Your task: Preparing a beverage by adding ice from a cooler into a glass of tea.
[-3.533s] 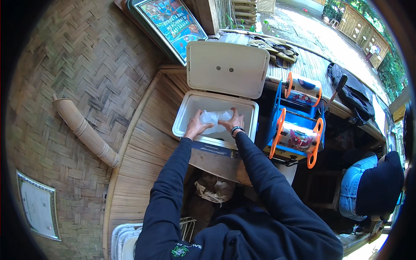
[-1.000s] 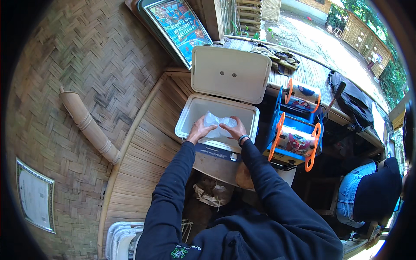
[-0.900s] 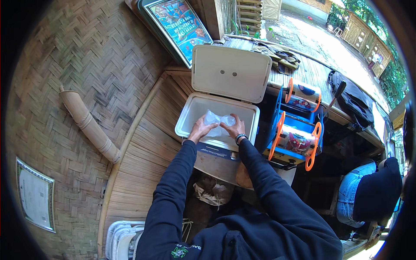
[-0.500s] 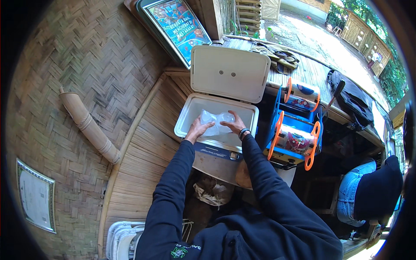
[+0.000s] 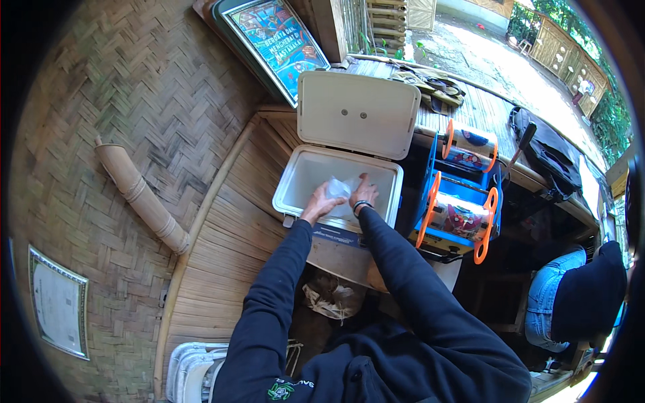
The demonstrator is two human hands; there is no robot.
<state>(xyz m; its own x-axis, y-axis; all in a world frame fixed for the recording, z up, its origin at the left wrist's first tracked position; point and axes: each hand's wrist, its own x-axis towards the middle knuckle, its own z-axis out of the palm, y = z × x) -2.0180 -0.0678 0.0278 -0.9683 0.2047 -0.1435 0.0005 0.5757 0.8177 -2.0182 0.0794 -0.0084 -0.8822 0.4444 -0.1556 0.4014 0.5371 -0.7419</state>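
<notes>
Two bare hands of mine are down inside the cooler box (image 5: pixel 283 191), and the left hand (image 5: pixel 324 203) has the goods: fingers and thumb curled round a translucent white plastic bag (image 5: pixel 339 187), gripped over the middle of the open box. What the bag contains, I can't make out. Over on the other side, my right hand (image 5: pixel 365 195) is open, fingers stretched forward and apart, right beside the bag; whether a fingertip touches it, I can't tell. A dark bracelet (image 5: pixel 363 204) circles that wrist, just clear of my dark sleeve.

Out to the box itself: pale interior, blue front, and its white lid (image 5: pixel 358 114) swung up on the far side. To the left, bamboo slats (image 5: pixel 228 235) fan out under a curved pole, and beyond them rises the woven bamboo wall (image 5: pixel 148 87), carrying a bamboo tube (image 5: pixel 143 195) and a framed certificate (image 5: pixel 59 303). At the far left of the lid leans a framed blue poster (image 5: pixel 275 43).

Now to the right: a blue roller machine (image 5: pixel 463 181), orange discs at the ends of its printed film rolls, a black-handled lever at its side. Past it, a black backpack (image 5: pixel 545 154) lies on the bamboo counter (image 5: pixel 480 101), and at the right edge there's a person in blue jeans (image 5: pixel 552 299).
</notes>
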